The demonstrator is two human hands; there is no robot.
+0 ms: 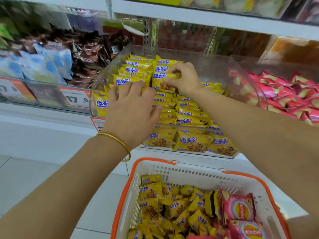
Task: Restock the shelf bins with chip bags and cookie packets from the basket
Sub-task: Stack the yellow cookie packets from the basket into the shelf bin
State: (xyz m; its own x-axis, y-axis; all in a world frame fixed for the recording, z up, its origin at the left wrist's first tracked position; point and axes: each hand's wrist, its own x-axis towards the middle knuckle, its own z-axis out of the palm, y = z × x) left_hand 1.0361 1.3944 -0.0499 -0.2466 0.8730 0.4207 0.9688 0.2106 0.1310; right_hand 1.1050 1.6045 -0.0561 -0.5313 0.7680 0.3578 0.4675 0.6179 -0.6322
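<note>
My right hand (183,78) pinches one yellow cookie packet (164,81) by its top edge, fingers curled over it, setting it upright among the rows inside the clear bin (252,87). My left hand (131,107) lies spread and flat on the packets at the bin's front left, holding that row back.

These packets look light and crinkly, with slick film and brittle cookies inside, so I judge a gentle pinch at the sealed end or across the narrow sides is best; squeezing the middle could crack them. Packed rows probably slide and topple easily.

Below the bin sits the white basket (189,171) with orange rim, holding more yellow packets (155,200) and pink chip bags (238,207), which look puffy, airy and easily crushed. Right of the bin lie red snack packs (284,94); left of it, dark brown bags (89,54) and a price tag (74,99). The bin's tall clear wall and the shelf above it limit my reach.
</note>
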